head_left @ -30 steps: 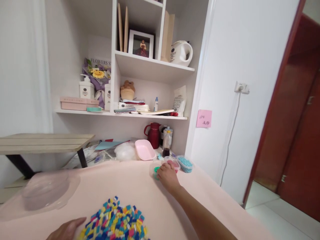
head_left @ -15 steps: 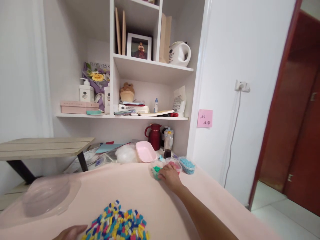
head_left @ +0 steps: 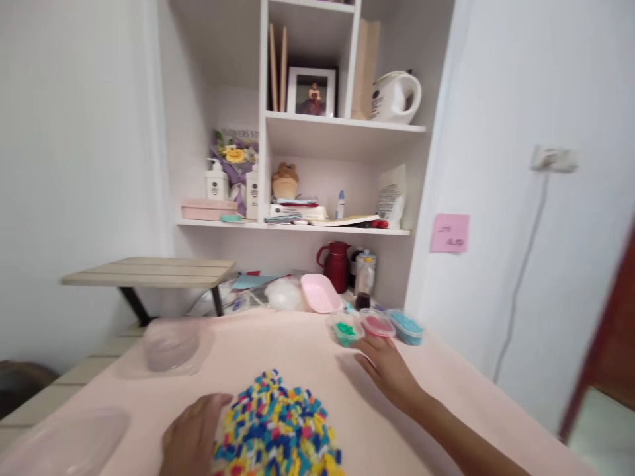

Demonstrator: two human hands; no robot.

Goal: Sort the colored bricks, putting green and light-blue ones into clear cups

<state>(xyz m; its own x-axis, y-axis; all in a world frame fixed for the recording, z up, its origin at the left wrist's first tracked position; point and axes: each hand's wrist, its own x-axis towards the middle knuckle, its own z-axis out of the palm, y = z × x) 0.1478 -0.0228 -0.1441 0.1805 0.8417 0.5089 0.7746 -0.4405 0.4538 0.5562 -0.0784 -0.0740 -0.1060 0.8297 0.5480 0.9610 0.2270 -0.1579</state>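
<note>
A heap of small multicoloured pieces (head_left: 278,423), yellow, blue, teal, white and pink, lies on the pink-covered table (head_left: 238,337). My left hand (head_left: 193,433) rests flat against the heap's left edge, holding nothing. My right hand (head_left: 387,370) hovers just in front of the tubs, fingers stretched and thumb apart, with nothing seen in it. Nearest its fingertips stand a clear tub of green pieces (head_left: 346,329) and a clear tub of red-pink pieces (head_left: 377,324). A tub of light blue pieces (head_left: 407,327) stands to their right. The fingertips partly cover the red-pink tub's front.
Two clear plastic containers (head_left: 171,347) (head_left: 74,439) sit on the left side. At the back are a pink tray (head_left: 321,294), a dark red jug (head_left: 336,268) and a bottle with dark liquid (head_left: 364,287). A slatted wooden bench (head_left: 149,271) stands left, shelves behind.
My right hand has drawn back from the green tub, its fingers spreading. My left hand has come further into view beside the heap. The view has swung left.
</note>
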